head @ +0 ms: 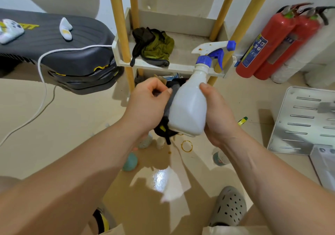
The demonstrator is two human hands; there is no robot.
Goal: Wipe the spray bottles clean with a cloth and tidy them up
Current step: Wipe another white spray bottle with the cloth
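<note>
A white spray bottle (188,107) with a blue collar and trigger head sits upright in the middle of the view. My right hand (217,113) grips its body from the right side. My left hand (148,102) holds a dark grey and black cloth (164,127) pressed against the bottle's left side, fingers curled round the fabric. The trigger head carries brownish spots. Part of the cloth hangs below the bottle.
A white shelf tray (181,66) on yellow posts stands behind, holding an olive and black rag (154,47). Two red fire extinguishers (272,40) lean at right. A grey metal panel (304,120) lies on the floor. Small bottles (220,157) and a teal object (130,162) lie below.
</note>
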